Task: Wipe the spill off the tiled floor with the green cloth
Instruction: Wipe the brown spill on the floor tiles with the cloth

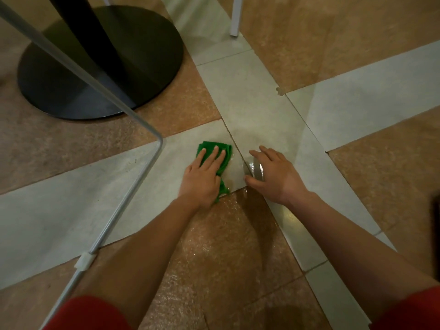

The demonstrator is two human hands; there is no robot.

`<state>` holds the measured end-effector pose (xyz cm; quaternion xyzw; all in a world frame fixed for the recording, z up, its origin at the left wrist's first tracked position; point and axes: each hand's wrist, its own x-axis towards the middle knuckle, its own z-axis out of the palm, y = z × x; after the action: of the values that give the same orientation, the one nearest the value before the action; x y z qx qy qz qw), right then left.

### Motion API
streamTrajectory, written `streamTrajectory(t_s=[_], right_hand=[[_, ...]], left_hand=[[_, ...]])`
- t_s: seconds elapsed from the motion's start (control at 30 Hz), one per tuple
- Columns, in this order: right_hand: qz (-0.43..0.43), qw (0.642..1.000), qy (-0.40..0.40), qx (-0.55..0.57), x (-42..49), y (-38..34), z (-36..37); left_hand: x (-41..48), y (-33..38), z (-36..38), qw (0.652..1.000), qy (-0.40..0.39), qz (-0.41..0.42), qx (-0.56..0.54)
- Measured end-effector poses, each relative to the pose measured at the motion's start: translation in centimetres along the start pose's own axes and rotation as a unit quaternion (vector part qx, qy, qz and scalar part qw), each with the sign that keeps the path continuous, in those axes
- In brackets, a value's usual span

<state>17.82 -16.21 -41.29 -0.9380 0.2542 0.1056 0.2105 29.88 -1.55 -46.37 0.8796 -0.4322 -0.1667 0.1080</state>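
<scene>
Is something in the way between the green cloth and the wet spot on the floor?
No object lies between them. The green cloth, pressed flat under the left hand, sits just beside the shiny wet patch. Only the right hand rests at that patch, so it may need to move aside.

Ctr of green cloth (210,145) hidden under left hand (202,179).
</scene>
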Motion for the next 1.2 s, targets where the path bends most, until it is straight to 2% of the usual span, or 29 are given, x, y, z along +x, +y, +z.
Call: streamTrajectory(t_s=[0.1, 0.23, 0.3, 0.43, 0.53, 0.6, 0.67, 0.73, 0.83, 1.07, 1.2], right_hand=[[0.0, 1.0, 0.005, 0.01, 0.1, -0.1, -0.2], [0.004, 1.0, 0.017, 0.005, -0.7, 0.4, -0.2], [0.002, 1.0, 0.014, -0.002, -1.1, 0.6, 0.1], [0.011, 1.0, 0.025, 0.001, -0.9, 0.9, 0.3], [0.022, 1.0, 0.022, -0.001, -1.0, 1.4, 0.0], [0.031, 0.999, 0.024, 0.01, -1.1, 2.1, -0.2], [0.044, 0.998, 0.024, 0.027, -1.4, 2.7, -0.3], [0.051, 0.998, 0.02, 0.026, -1.8, 3.1, -0.3], [0.055, 0.998, 0.014, 0.026, -1.9, 3.1, -0.1], [0.046, 0.998, 0.027, 0.031, -1.4, 2.4, -0.2], [0.062, 0.997, 0.025, 0.034, -2.0, 2.9, -0.5]], left_hand=[[0.4, -1.8, -0.5, 1.0, -0.01, 0.013, 0.005], [3.0, -2.1, -1.5, 0.996, -0.001, -0.085, -0.023], [3.8, -0.9, -1.4, 0.995, 0.007, -0.097, -0.023], [4.1, 1.1, -0.4, 1.0, -0.013, 0.002, -0.004], [3.8, -0.2, -0.1, 0.995, -0.037, 0.088, 0.015], [4.4, -1.3, -0.5, 0.997, -0.033, 0.075, -0.001], [5.1, -0.9, -0.7, 0.999, -0.021, 0.003, -0.029], [5.5, 0.8, -0.6, 0.999, -0.01, -0.034, -0.029], [5.4, 2.7, 0.0, 1.0, -0.012, -0.015, -0.006], [3.7, 0.8, 0.3, 0.991, -0.056, 0.123, 0.024], [5.0, 2.1, 0.1, 0.997, -0.055, 0.054, 0.002]])
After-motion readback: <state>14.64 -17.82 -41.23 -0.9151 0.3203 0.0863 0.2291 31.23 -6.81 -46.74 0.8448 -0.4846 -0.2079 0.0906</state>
